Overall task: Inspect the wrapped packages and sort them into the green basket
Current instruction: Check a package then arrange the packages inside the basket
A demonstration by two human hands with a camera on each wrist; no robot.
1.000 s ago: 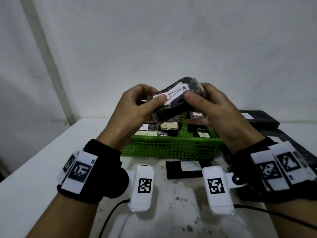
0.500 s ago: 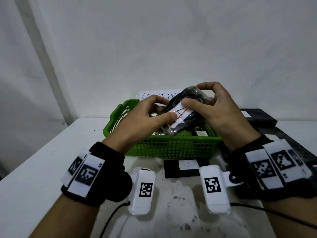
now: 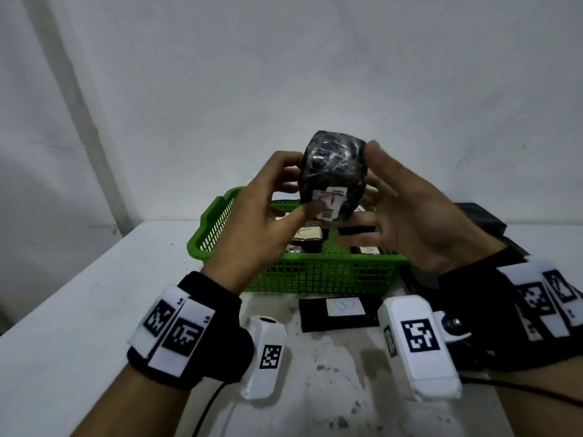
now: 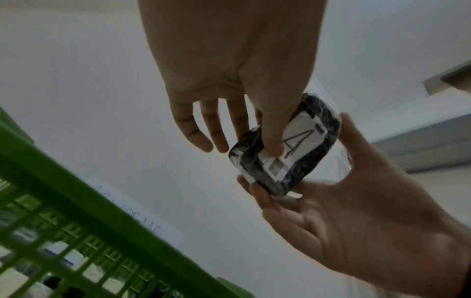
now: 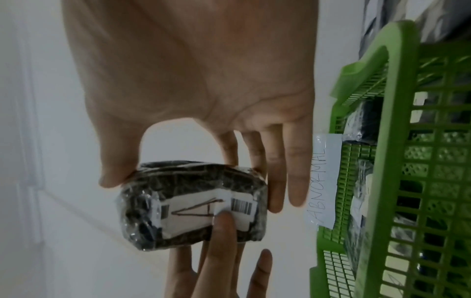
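A black film-wrapped package [image 3: 331, 165] with a white label marked "A" stands on end in the air above the green basket [image 3: 315, 275]. My left hand [image 3: 271, 209] pinches it, the thumb on the label and the fingers behind. My right hand [image 3: 407, 216] holds its other side, thumb at the top and fingers spread lower down. In the left wrist view the package [image 4: 303, 139] sits between both hands. The right wrist view shows the package [image 5: 183, 191] held between the right thumb and fingers, with the left thumb [image 5: 221, 231] on the barcode label.
Several wrapped packages [image 3: 307, 234] lie in the basket, whose far wall carries a paper tag reading "ABNORMAL" [image 5: 322, 179]. A flat black package [image 3: 339, 313] lies on the white table in front of the basket. More black packages [image 3: 479, 216] sit at the right. A wall is close behind.
The package has been turned from lying tilted to standing on end and lifted higher. Its label now faces me low down, and the right fingers have spread.
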